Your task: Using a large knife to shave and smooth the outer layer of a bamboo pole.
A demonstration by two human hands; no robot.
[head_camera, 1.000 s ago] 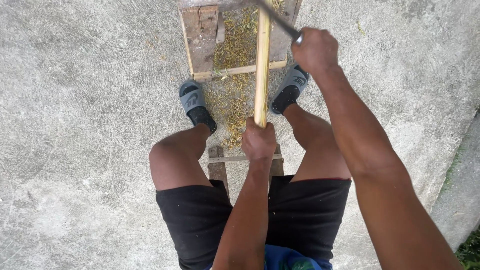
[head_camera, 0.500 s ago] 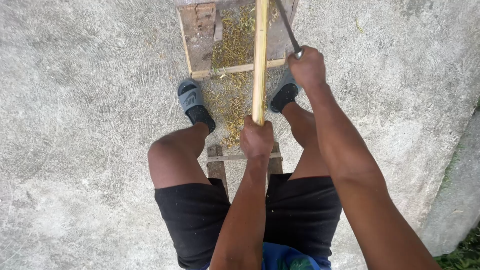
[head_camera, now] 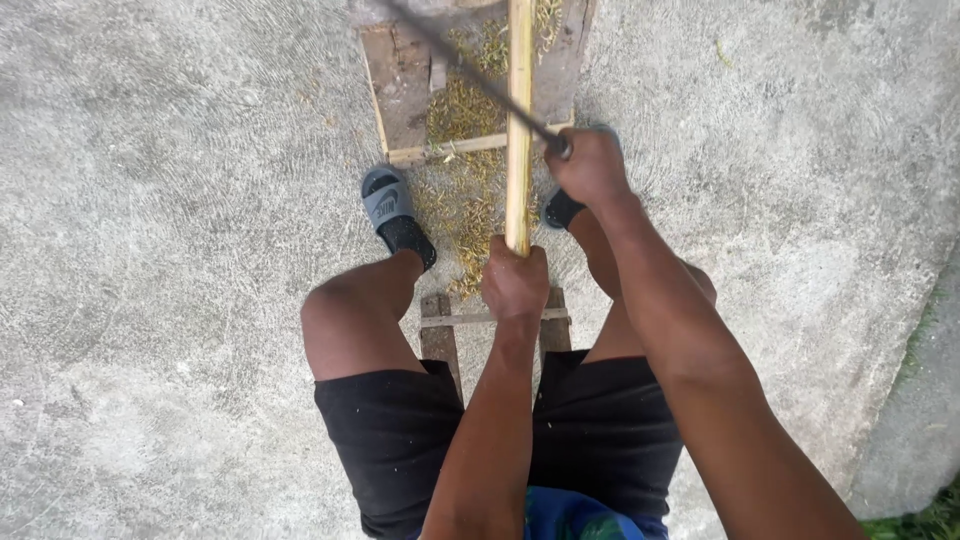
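- Closest to the camera, bottom middle of the frame: black shorts (head_camera: 610,440) and two bare knees, so the person is sitting down with legs apart.
- Left hand (head_camera: 515,280) sits dead centre, fingers wrapped tight round the near end of a bamboo pole (head_camera: 519,120). Solid fist, no gap that I can see.
- That pole runs straight up the frame from the fist and goes off the top edge, pale yellow and pretty much vertical in the picture.
- Right hand (head_camera: 590,165) is a bit further up and just right of the pole, fingers closed round the handle of a long dark blade (head_camera: 470,72) (looks like a machete, though it's blurry so I can't swear to it).
- The blade slants from that fist up toward the upper left and crosses in front of the pole.
- Under the legs there's a low wooden frame (head_camera: 440,330), two boards with a thin slat across.
- A grey slide sandal (head_camera: 390,205) is on the foot at centre left; the other foot is mostly hidden behind the right hand.
- Greenish-yellow shavings (head_camera: 465,200) are piled between the feet and spread onto a wooden pallet (head_camera: 400,90) at top centre.
- Everything sits on rough grey concrete (head_camera: 170,250), with a strip of grass (head_camera: 920,520) in the bottom right corner.
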